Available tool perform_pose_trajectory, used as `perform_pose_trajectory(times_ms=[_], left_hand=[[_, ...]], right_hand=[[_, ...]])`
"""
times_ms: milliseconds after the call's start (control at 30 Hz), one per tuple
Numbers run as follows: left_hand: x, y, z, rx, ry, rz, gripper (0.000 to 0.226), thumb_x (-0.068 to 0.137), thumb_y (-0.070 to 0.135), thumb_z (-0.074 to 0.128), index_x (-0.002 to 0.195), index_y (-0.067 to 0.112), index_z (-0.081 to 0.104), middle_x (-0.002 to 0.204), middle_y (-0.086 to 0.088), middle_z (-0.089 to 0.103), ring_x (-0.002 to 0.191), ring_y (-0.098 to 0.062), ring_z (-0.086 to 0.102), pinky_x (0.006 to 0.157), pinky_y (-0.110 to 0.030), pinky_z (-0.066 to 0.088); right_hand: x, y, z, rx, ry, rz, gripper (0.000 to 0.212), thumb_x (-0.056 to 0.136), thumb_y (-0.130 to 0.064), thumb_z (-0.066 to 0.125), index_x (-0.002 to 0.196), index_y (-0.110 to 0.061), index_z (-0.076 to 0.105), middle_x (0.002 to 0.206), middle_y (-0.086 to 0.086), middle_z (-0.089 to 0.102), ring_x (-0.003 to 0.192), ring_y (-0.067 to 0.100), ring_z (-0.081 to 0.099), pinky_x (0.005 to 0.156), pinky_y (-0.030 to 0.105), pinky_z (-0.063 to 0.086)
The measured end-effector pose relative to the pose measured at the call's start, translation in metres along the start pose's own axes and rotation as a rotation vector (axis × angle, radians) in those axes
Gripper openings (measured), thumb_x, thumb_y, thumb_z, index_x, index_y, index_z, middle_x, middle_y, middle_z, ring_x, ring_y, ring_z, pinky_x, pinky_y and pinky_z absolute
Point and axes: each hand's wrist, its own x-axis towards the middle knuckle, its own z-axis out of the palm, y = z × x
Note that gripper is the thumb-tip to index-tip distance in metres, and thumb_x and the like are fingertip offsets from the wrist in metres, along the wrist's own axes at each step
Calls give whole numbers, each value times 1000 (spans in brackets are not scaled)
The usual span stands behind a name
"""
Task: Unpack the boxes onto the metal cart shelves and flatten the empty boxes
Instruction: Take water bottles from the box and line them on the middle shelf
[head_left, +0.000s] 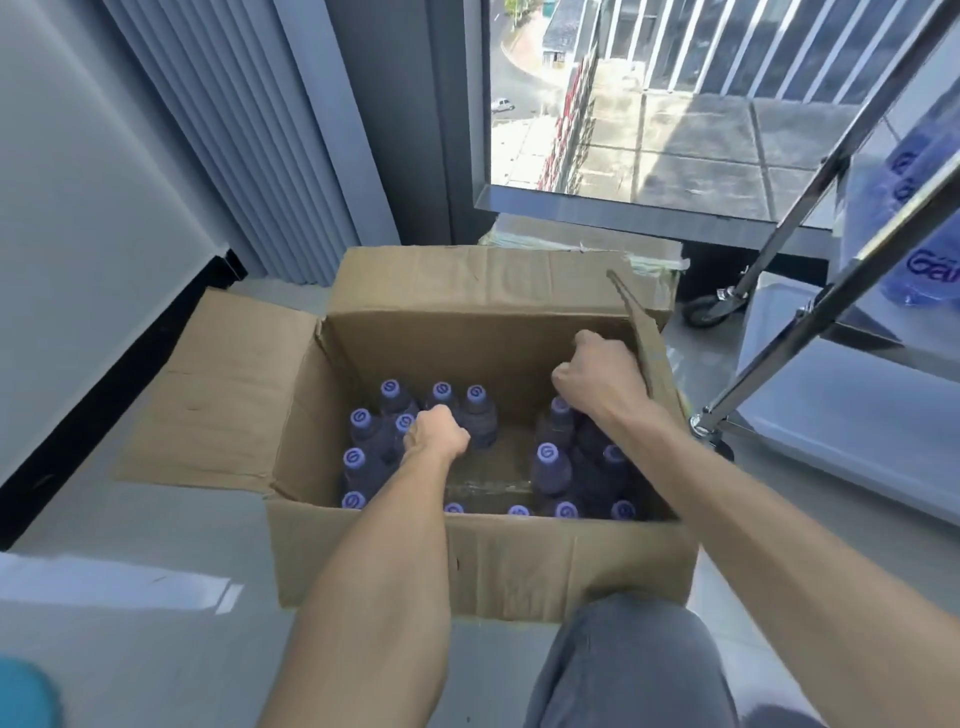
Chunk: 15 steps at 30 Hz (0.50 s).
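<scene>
An open cardboard box (483, 561) stands on the floor in front of me, its flaps folded out. Inside stand several purple bottles (553, 465) with purple caps, in a group at the left and a group at the right, with a bare gap of box floor between them. My left hand (439, 431) reaches into the box and grips a bottle in the left group. My right hand (597, 376) is curled around the top of a bottle at the right rear of the box. The metal cart (831, 332) stands to the right, with purple bottles (924, 208) on its upper shelf.
A second cardboard box (587, 239) sits behind the open one, against the window. The cart's caster wheel (701, 309) is near the box's right rear corner. A wall with vertical blinds runs along the left. My knee (634, 670) is at the box's front.
</scene>
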Motion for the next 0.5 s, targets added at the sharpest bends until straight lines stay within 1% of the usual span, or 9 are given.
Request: perform_pose_trajectory(times_ms=[67, 133, 233, 300, 367, 400, 433, 467, 500], left_hand=[[-6, 14, 5, -5, -39, 20, 39, 90, 27, 58, 126, 11, 60, 133, -16, 59, 122, -37, 57, 94, -38, 48], [-13, 31, 15, -11, -86, 67, 40, 90, 25, 57, 128, 13, 60, 135, -15, 58, 124, -35, 56, 97, -38, 47], [-26, 64, 35, -65, -167, 156, 40, 86, 21, 58, 126, 18, 62, 134, -13, 59, 123, -34, 56, 100, -38, 48], [-34, 83, 48, -68, -204, 210, 43, 84, 25, 61, 127, 19, 60, 133, -12, 59, 123, -34, 56, 100, -39, 48], [-39, 99, 61, -25, -236, 253, 46, 84, 26, 62, 130, 18, 58, 134, -13, 58, 124, -35, 55, 100, -39, 48], [-40, 106, 66, 4, -251, 272, 46, 85, 26, 62, 130, 17, 58, 134, -14, 58, 124, -35, 55, 99, -39, 47], [-40, 111, 71, 24, -255, 283, 44, 87, 26, 63, 129, 16, 58, 133, -15, 58, 124, -36, 55, 99, -39, 46], [-39, 115, 75, 32, -253, 285, 42, 89, 26, 62, 130, 15, 57, 133, -16, 58, 124, -36, 55, 98, -39, 46], [-38, 118, 79, 36, -255, 286, 40, 92, 24, 60, 131, 13, 56, 132, -17, 58, 124, -36, 55, 98, -39, 45]], right_hand=[[8, 33, -39, -59, 118, -3, 33, 81, -22, 54, 111, -12, 65, 104, 20, 68, 96, 41, 64, 76, 36, 47], [7, 75, -58, -16, 177, 7, 28, 87, -21, 55, 111, -12, 66, 105, 18, 70, 95, 37, 64, 79, 36, 49], [-10, 118, -47, -70, 100, 21, 20, 91, -20, 55, 105, -9, 64, 114, 16, 63, 100, 36, 58, 83, 38, 48], [-19, 120, -32, -123, 162, 6, 14, 88, -13, 59, 100, -7, 62, 115, 16, 58, 104, 36, 54, 83, 41, 48], [-22, 105, -21, -149, 221, -141, 29, 72, 3, 64, 101, -4, 62, 116, 17, 54, 108, 38, 51, 84, 42, 49], [-22, 96, -16, -164, 195, -236, 35, 67, 7, 64, 100, -3, 62, 113, 16, 54, 105, 38, 52, 82, 42, 48], [-22, 84, -10, -169, 146, -296, 33, 67, 7, 64, 99, -4, 62, 108, 14, 55, 100, 36, 54, 78, 39, 47], [-21, 72, -4, -152, 84, -292, 28, 72, 4, 65, 98, -5, 62, 106, 13, 56, 95, 35, 56, 74, 36, 43], [-18, 65, 4, -114, 22, -228, 22, 78, 0, 65, 100, -6, 62, 107, 13, 57, 92, 33, 57, 71, 33, 41]])
